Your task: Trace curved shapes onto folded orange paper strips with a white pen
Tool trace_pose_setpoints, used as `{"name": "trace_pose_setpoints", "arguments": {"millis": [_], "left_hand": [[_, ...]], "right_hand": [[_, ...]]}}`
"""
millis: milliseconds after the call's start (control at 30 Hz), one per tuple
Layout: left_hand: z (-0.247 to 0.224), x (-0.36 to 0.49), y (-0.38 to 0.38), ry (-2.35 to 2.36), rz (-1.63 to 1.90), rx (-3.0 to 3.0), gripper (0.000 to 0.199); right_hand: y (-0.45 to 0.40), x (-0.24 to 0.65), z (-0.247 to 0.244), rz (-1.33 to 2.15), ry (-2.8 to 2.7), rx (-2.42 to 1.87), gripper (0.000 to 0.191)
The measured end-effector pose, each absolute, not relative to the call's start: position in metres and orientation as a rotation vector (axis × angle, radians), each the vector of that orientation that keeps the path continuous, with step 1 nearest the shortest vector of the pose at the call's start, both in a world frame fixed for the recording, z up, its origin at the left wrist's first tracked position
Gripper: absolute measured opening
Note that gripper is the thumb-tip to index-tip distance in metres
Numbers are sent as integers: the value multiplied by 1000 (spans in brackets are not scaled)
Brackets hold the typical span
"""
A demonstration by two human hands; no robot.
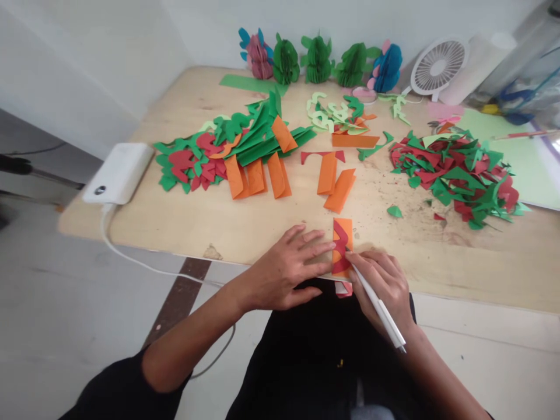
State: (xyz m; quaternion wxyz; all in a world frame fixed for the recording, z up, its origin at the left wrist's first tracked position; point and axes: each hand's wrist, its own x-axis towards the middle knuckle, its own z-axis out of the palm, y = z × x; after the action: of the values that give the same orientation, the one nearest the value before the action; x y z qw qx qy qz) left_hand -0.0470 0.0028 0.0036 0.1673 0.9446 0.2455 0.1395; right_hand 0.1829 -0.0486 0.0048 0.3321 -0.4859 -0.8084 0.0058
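At the table's front edge lies an orange paper strip (pixel 344 226) with a red paper cutout (pixel 340 236) of wavy outline on top of it. My left hand (pixel 291 268) is spread flat beside them, its fingertips pressing on the cutout's left side. Held in my right hand (pixel 382 280) is a white pen (pixel 380 306), its tip at the right edge of the red cutout. Just beyond are two folded orange strips (pixel 342 189), and farther left several more folded orange pieces (pixel 279 175) lean by a stack of green paper (pixel 262 137).
Red and green scraps (pixel 464 175) are heaped at the right, cut shapes (pixel 192 160) at the left. A white power bank (pixel 119 174) with a cable sits on the left edge. Paper honeycomb figures (pixel 318 61) and a small fan (pixel 438 67) line the back.
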Motion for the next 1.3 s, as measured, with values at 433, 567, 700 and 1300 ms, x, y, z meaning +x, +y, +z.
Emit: {"name": "trace_pose_setpoints", "arguments": {"millis": [433,567,700,1300], "left_hand": [[7,-50,7,671,343,2667,41],[6,-50,7,669,368,2650,42],[5,-51,9,645,375,2649,43],[7,-50,9,668,354,2623,42]], "right_hand": [[-47,180,12,175,-2036,-1327,23],[-45,175,20,407,-1900,-1402,18],[-42,169,20,436,-1852,-1492,15],[-37,162,16,335,-1843,-1523,10]]}}
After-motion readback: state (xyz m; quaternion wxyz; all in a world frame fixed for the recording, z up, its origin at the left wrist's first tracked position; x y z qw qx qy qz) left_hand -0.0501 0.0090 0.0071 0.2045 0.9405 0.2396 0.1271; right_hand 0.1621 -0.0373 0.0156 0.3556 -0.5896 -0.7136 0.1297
